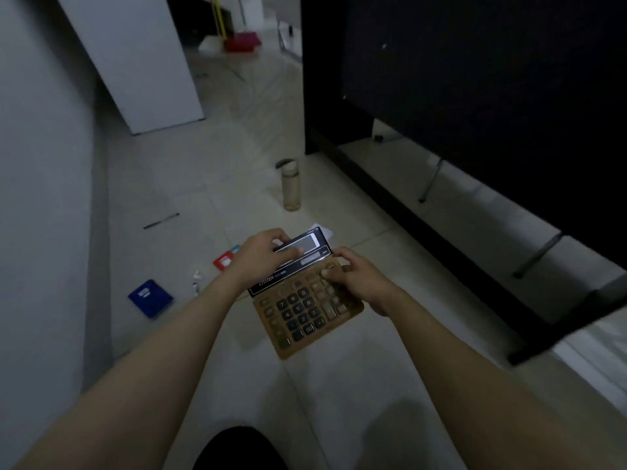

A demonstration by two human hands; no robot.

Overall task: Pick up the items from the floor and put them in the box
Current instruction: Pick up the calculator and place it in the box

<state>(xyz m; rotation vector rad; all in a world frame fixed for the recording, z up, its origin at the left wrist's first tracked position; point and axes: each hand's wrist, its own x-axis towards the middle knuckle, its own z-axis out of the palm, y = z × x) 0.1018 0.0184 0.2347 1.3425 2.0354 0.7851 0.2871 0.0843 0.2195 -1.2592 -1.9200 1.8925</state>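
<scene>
A gold-brown desk calculator (302,313) with a black tilting display is held above the tiled floor by both hands. My left hand (261,257) grips the display end. My right hand (359,283) holds its right edge, thumb on the keys. On the floor lie a clear bottle (291,188) standing upright, a dark pen (161,221), a blue booklet (151,298), a red card (224,260), small white pieces (196,281) and white paper (324,231) behind the calculator. No box is in view.
A grey wall (44,198) runs along the left. A white panel (135,62) leans against it. A black desk (475,96) with metal legs fills the right. A red dustpan (242,42) and yellow broom handle stand at the far end.
</scene>
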